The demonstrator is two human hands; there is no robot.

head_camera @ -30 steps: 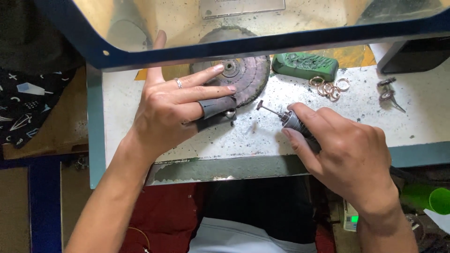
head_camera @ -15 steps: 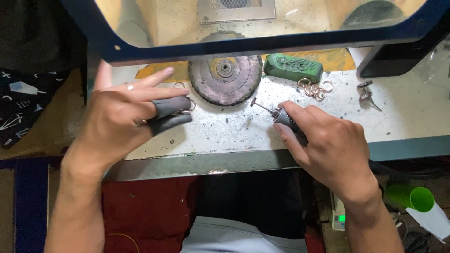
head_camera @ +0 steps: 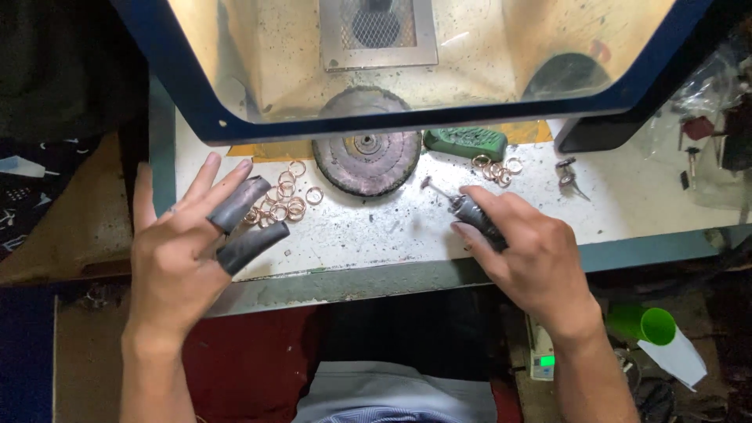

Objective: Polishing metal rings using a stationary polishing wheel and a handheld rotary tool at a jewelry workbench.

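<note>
below the round buffing wheel (head_camera: 366,163), on the speckled white bench (head_camera: 376,227), we list:

- left hand (head_camera: 176,262): ours, spread flat and released, grasping nothing; two fingers (head_camera: 237,205) wear dark grey protective sleeves, whose tips lie just beside the ring heap.
- copper-coloured rings, first heap (head_camera: 282,200): loose, lying left of the wheel, some touching one another.
- right hand (head_camera: 533,254): ours, lower right of the wheel, fingers clenched around a dark rotary handpiece (head_camera: 472,215); its thin metal bit (head_camera: 432,187) points up-left toward the wheel, tip just off the wheel's edge.
- green compound bar (head_camera: 465,142): right of the wheel, just beside it, near the hood's edge.
- copper-coloured rings, second heap (head_camera: 496,169): right of the wheel, below the green bar.
- small metal parts (head_camera: 569,174): farther right of the wheel; kind not discernible.
- blue-framed dust hood (head_camera: 407,70): above the wheel, overhanging its top.
- green cup (head_camera: 642,323): well below and right of the wheel, off the bench.
</note>
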